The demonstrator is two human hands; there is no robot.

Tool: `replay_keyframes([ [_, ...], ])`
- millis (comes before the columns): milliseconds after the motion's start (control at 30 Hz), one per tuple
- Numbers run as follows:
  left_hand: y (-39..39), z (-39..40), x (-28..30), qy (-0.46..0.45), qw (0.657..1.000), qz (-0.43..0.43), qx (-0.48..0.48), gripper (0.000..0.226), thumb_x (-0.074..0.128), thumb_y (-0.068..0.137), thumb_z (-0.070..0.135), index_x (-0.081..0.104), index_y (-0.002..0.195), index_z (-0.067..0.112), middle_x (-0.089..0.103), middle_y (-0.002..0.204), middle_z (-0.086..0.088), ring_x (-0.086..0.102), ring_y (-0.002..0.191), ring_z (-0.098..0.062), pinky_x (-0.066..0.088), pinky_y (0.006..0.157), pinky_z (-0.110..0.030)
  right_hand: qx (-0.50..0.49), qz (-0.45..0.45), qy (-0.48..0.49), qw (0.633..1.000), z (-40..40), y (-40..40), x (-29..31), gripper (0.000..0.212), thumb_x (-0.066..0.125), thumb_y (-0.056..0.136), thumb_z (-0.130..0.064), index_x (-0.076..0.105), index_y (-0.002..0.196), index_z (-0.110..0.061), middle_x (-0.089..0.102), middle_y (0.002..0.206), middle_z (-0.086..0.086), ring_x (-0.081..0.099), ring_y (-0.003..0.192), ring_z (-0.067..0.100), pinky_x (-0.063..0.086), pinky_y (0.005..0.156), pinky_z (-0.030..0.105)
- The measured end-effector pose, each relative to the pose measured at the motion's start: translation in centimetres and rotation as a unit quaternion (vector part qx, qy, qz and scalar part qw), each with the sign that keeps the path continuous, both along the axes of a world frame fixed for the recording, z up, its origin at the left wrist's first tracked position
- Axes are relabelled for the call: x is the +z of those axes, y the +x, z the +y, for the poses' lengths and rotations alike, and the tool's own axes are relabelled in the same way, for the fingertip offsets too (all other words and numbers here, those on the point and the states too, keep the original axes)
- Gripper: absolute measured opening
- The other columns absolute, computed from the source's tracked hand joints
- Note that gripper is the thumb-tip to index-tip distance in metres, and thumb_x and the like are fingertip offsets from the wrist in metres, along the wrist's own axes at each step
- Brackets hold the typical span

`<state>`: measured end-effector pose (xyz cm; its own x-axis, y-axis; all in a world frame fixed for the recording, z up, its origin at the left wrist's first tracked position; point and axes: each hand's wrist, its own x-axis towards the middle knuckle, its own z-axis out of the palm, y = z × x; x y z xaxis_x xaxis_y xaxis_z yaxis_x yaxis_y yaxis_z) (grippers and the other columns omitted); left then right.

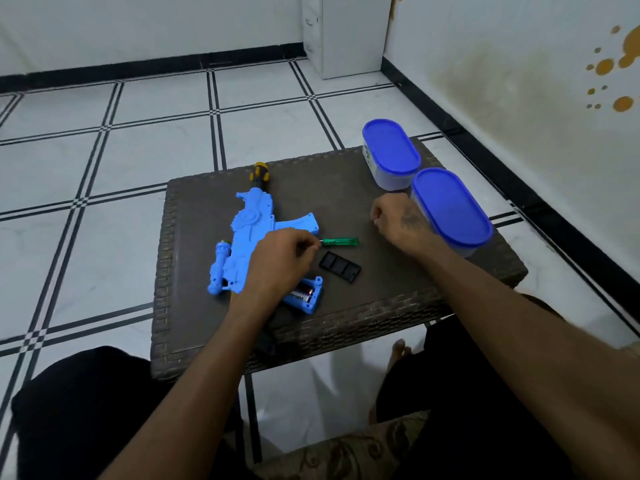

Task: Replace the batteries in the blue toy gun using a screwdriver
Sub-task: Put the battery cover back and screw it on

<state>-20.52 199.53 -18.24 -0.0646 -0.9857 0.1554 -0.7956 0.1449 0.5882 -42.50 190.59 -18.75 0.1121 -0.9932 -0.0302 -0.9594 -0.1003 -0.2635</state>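
I had the blue toy gun (249,237) lying flat at centre frame on the wicker table (381,299), its battery compartment (306,294) facing up with 1 battery visible inside. The black cover (340,267) lay just right of it, off so the cells could come out. My left hand (280,261) pinched the tip of the green screwdriver (341,241). My right hand (398,220), curled, held nothing I could see, beside 2 blue-lidded containers (450,209).
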Motion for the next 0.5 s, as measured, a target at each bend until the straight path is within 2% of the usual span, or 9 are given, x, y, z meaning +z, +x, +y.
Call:
replay_keyframes([
  [100,-0.4,-0.3,0.4,-0.006,1.0,0.016,0.014,0.013,0.062,0.089,0.025,0.074,0.093,0.029,0.069,0.083,0.013,0.059,0.076,-0.005,0.042,0.067,-0.023,-0.016,-0.034,-0.054,0.998,1.5,0.3,1.0,0.012,0.057,0.093,-0.012,0.068,0.09,-0.013,0.064,0.092,0.003,0.061,0.081,0.019,0.056,0.075,0.038],
  [167,0.3,-0.3,0.6,-0.025,0.998,0.051,0.034,0.013,0.063,0.089,0.022,0.074,0.093,0.026,0.071,0.089,0.013,0.06,0.079,-0.005,0.045,0.071,-0.024,0.006,-0.058,-0.081,0.995,3.5,1.0,1.7,0.01,0.057,0.094,-0.018,0.066,0.094,-0.017,0.06,0.095,0.0,0.058,0.084,0.016,0.053,0.074,0.033],
  [233,1.8,-0.2,0.3,-0.046,0.996,0.067,0.048,0.013,0.064,0.088,0.018,0.074,0.094,0.023,0.071,0.096,0.009,0.062,0.09,-0.008,0.045,0.079,-0.025,0.061,-0.064,-0.046,0.995,6.0,2.0,1.9,0.011,0.062,0.091,-0.03,0.065,0.098,-0.022,0.059,0.097,-0.003,0.058,0.086,0.014,0.052,0.076,0.033],
  [333,4.5,0.4,-0.9,-0.062,0.995,0.02,0.072,0.016,0.065,0.085,0.019,0.073,0.097,0.026,0.069,0.106,0.003,0.059,0.107,-0.02,0.044,0.093,-0.035,0.111,-0.039,0.061,0.991,8.6,3.4,1.1,0.036,0.071,0.082,-0.045,0.061,0.112,-0.028,0.053,0.108,-0.003,0.053,0.1,0.014,0.048,0.084,0.03],
  [433,5.8,1.6,-2.0,-0.028,0.994,-0.047,0.097,0.019,0.064,0.086,0.024,0.071,0.103,0.029,0.061,0.124,-0.004,0.046,0.124,-0.031,0.039,0.102,-0.046,0.107,-0.03,0.06,0.992,9.1,4.1,0.7,0.037,0.073,0.082,-0.038,0.062,0.115,-0.026,0.053,0.116,-0.001,0.052,0.109,0.017,0.044,0.089,0.029],
  [500,6.0,2.4,-2.4,-0.004,0.995,-0.044,0.093,0.024,0.062,0.089,0.022,0.07,0.109,0.03,0.053,0.138,-0.008,0.04,0.131,-0.035,0.035,0.107,-0.049,0.106,-0.022,0.053,0.993,9.2,4.5,1.1,0.03,0.071,0.085,-0.03,0.063,0.113,-0.022,0.058,0.116,0.002,0.056,0.108,0.019,0.044,0.088,0.028],
])
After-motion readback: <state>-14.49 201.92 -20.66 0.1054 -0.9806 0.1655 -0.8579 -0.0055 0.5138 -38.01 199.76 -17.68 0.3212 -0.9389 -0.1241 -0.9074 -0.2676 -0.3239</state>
